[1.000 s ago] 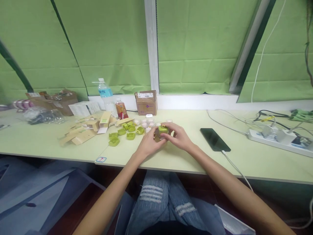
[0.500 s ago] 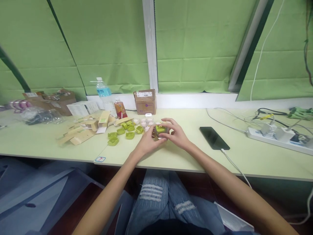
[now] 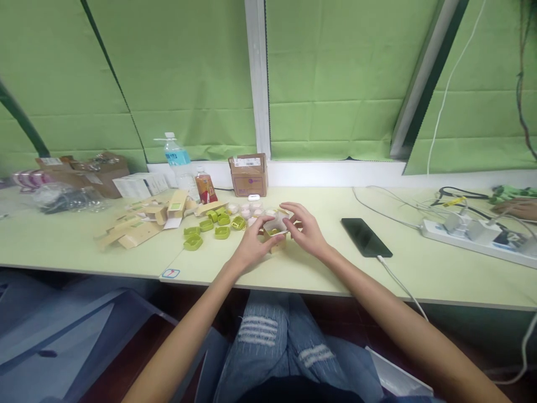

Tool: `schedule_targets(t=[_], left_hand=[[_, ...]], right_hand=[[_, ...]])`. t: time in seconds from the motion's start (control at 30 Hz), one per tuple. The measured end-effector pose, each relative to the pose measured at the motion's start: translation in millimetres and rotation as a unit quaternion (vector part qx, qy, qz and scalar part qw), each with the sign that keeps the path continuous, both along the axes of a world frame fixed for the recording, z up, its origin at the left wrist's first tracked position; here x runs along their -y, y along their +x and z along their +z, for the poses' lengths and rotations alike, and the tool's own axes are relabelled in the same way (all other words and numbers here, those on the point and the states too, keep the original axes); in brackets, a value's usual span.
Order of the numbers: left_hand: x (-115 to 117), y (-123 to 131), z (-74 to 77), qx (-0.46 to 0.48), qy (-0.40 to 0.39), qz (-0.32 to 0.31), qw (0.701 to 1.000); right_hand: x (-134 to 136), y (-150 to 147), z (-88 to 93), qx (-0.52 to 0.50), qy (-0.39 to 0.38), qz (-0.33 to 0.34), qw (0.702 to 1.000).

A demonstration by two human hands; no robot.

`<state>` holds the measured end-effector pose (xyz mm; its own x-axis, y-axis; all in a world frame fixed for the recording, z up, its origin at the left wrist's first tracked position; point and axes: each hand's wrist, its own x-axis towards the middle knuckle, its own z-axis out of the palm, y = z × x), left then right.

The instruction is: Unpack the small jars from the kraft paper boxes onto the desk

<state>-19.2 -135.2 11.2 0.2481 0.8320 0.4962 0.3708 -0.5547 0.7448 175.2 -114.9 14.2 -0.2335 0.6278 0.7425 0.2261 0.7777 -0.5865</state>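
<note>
My left hand (image 3: pixel 253 244) grips the near left side of a small cardboard box (image 3: pixel 277 245), thumb along its front. The box stands upright on the table with its top open and pale inner flaps raised. Something green shows inside, partly hidden by the flaps and my fingers. From the other side my right hand (image 3: pixel 308 230) curls its fingers round the flap at the top right. To the left lie several green silicone cases (image 3: pixel 222 232). Several small pale round things (image 3: pixel 245 211) in clear wrapping sit behind the left hand.
Flattened cartons (image 3: pixel 140 230) pile up at left, before a water bottle (image 3: pixel 178 159) and a drink bottle (image 3: pixel 205 187). A brown box (image 3: pixel 248 178) stands behind. At right lie a black phone (image 3: pixel 366 237) on a cable and a power strip (image 3: pixel 474 238). Another person's hand (image 3: pixel 520 209) shows at the right edge.
The green piece between my hands has gone down into the cardboard box, whose pale flaps now show. Another person's hand has come into view at the far right.
</note>
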Motion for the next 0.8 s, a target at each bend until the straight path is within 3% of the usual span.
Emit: schedule_targets(t=[0.2,0.37,0.6,0.8], left_hand=[[-4,3,-1.8,0.056,-0.009,0.012,0.998],[-8,6,-6.7,0.102,-0.005,0.032,0.994],[2,7,-5.3,0.018,0.002,-0.011,1.0],[-1,7,-12.7,0.072,-0.034,-0.011,0.997]], right_hand=[[0,-1,-3.4,-0.002,-0.019,-0.016,1.0],[4,-1,-4.7,0.017,0.028,0.004,0.999],[4,-7,-7.7,0.069,0.073,0.057,0.993],[8,-10,-7.7,0.08,0.096,0.057,0.991]])
